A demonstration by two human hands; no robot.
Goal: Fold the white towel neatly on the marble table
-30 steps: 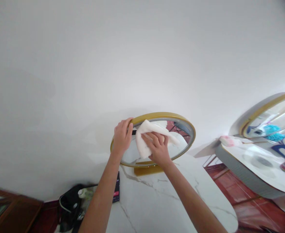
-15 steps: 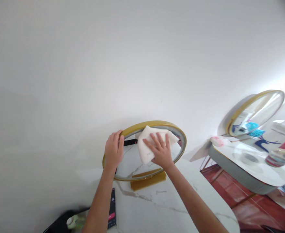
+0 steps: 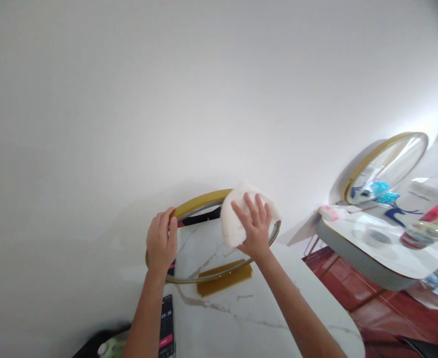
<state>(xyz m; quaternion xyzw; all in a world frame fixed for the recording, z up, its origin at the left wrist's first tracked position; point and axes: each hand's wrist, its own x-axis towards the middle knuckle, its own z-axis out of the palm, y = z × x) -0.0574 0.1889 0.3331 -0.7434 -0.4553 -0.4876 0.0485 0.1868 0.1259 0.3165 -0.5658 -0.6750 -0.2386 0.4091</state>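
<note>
A round mirror (image 3: 202, 201) with a gold frame leans against the wall, its lower edge on a white marble-patterned table (image 3: 241, 323). My left hand (image 3: 161, 243) is wrapped round the left side of the frame. With fingers spread flat, my right hand (image 3: 256, 232) presses a white cloth (image 3: 232, 226) onto the mirror's upper right. The cloth hides that part of the glass and laps over the rim. Below the mirror is a gold stand (image 3: 226, 283), partly mirrored in the glass.
A phone (image 3: 165, 325) with a lit screen lies left of the table, near a bottle with a white cap (image 3: 102, 349). To the right, a second table (image 3: 376, 251) holds a plastic cup (image 3: 420, 236), a pink-and-white bundle (image 3: 331, 213) and another gold-framed mirror (image 3: 385, 166).
My right hand and the cloth have slid right and up to the mirror's rim. My left hand keeps its grip on the frame. The view has shifted slightly.
</note>
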